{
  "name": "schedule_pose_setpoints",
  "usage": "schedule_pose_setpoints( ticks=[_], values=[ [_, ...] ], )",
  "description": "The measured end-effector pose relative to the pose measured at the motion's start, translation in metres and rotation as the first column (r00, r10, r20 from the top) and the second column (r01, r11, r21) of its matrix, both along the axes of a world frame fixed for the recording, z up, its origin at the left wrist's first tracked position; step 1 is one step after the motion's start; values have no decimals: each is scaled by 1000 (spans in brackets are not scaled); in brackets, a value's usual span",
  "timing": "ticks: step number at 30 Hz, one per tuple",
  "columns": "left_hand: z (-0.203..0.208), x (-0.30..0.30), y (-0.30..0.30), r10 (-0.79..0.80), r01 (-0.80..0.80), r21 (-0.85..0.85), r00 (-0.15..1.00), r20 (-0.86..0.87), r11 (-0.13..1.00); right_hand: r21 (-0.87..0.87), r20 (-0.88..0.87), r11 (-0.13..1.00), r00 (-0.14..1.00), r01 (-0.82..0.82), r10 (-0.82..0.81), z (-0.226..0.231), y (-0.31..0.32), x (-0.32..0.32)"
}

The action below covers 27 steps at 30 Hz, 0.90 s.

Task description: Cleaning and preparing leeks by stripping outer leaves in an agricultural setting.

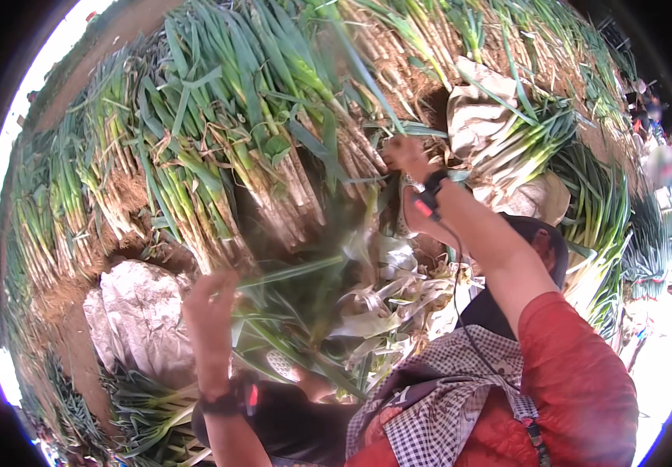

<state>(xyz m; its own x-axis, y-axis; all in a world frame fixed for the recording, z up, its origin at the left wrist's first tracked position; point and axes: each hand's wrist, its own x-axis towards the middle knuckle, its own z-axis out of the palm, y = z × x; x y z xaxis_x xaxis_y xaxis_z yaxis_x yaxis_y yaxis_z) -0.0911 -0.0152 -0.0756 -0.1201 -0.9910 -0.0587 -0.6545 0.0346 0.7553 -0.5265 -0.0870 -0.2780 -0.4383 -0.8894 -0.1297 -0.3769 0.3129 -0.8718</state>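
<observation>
Green onions [227, 86], the long thick kind, fill most of this, packed in bundles across the top and down the left side of the frame, leaves fanning upward and pale stems toward the middle. Next biggest is the black-and-white checked cloth [445, 420] at lower centre, then a crumpled pale sack [137, 311] at mid-left. Just right of centre there's a messy pile of peeled leaf scraps [398, 303]. Left hand [211, 307] is left of centre with its fingers curled, right hand [410, 156] is above centre, fingers bent, right beside the pale stem ends of a bundle. Can't tell if either set is actually clamped on anything. Smallest bit: one long leaf [297, 270] slanting from near the left fingers into blurry greenery. My guess is the step is stripping loose outer leaves off the stalks, judging by those scraps. Next move probably calls for a firm grip low on a stem and a clean pull, without snapping the good part.
</observation>
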Motion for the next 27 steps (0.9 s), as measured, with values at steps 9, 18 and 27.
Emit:
schedule_pose_setpoints(
  ticks=[9, 18, 27],
  values=[
    [18, -2, -12, -152, 161, 196, 987, -59, 967, 10, -2, 992, 992, -128, 128, -104, -57, 169],
    [34, 16, -18, -214, 231, 244, 972, -92, 942, -40, 520, 985, 838, -165, 161, -89, -87, 215],
    [35, 6, -8, -165, 181, 196, 982, -96, 964, -494, 541, 739, 503, -458, 674, 31, 33, 256]
  ],
)
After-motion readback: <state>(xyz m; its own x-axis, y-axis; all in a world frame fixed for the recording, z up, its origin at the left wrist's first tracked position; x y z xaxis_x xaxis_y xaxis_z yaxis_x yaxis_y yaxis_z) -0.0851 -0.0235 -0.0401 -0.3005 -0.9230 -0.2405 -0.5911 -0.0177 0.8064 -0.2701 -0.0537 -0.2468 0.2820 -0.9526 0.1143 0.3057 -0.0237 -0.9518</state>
